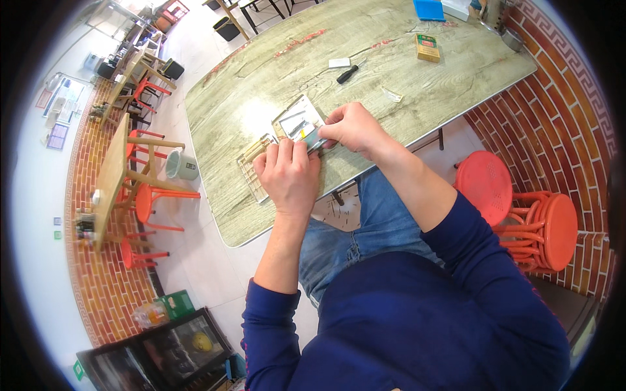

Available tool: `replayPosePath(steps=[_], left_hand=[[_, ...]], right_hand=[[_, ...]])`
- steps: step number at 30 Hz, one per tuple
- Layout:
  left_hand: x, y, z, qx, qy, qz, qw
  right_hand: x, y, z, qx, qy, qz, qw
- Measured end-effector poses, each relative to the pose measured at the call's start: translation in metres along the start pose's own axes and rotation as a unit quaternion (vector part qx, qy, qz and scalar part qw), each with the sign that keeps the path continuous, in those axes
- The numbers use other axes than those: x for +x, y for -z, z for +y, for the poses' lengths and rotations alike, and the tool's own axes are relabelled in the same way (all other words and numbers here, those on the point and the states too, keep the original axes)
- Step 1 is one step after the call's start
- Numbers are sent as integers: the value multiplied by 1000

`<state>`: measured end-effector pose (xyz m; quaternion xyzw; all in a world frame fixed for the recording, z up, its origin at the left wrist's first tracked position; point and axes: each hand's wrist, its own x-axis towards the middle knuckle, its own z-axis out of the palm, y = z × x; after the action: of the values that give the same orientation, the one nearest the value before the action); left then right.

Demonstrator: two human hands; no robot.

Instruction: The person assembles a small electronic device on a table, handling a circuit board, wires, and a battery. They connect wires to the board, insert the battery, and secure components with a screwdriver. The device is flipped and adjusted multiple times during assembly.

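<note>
Small grey part (pixel 312 138) is seen in the head view pinched between both closed hands above the near table (pixel 274 85) edge, its long axis running from the left hand (pixel 287 173) to the right hand (pixel 352 127), beside an opened flat device (pixel 297 120) and a slotted frame (pixel 251 166).

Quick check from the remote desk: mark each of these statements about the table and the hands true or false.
1. Both hands, the left hand and right hand, meet over the small flat device near the table's edge. True.
2. The black-handled screwdriver is in the right hand. False: it lies loose farther up the table.
3. Red stools stand to the person's right. True.
4. The small green and brown box sits between the hands. False: it lies at the far end.
</note>
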<state>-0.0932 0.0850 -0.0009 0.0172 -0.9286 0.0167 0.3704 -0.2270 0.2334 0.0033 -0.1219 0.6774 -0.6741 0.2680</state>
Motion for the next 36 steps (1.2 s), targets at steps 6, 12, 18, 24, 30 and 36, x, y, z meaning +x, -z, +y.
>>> replayPosePath(steps=[6,12,18,24,30,36], left_hand=[[-2,-1,-10,13,-17,64,998],[-9,1,-15,9,30,82,996],[-12,-1,-18,-5,68,117,991],[-15,0,-21,-13,103,83,991],[-16,-1,-21,-35,114,80,990],[-12,-1,-22,-32,92,71,993]], right_hand=[[-2,-12,3,72,66,-39,994],[-10,8,3,96,35,-16,995],[-10,10,14,-24,101,29,994],[-7,3,11,-149,91,48,983],[-2,-4,10,-152,80,65,983],[17,-10,12,-40,45,-12,998]])
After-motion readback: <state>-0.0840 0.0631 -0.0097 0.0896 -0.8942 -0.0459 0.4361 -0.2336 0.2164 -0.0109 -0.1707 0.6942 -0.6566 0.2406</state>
